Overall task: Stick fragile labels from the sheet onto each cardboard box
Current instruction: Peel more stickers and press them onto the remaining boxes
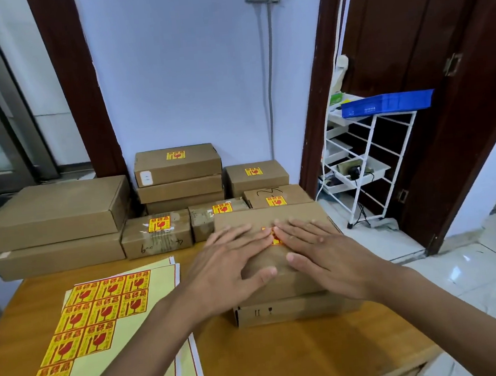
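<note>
A cardboard box point(294, 307) sits on the wooden table point(287, 359) right in front of me. My left hand point(233, 265) and my right hand point(322, 250) lie flat on its top with straight fingers, pressing a yellow and red fragile label point(273, 236) that shows only between the fingertips. The label sheet point(89, 318), pale yellow with several labels left on it, lies on the table to the left of the box.
Several labelled boxes point(178, 164) are stacked at the back against the wall. Two large unlabelled flat boxes point(55, 212) lie at the back left. A white wire rack with a blue tray point(384, 103) stands by the doorway on the right. The table's right edge is close to the box.
</note>
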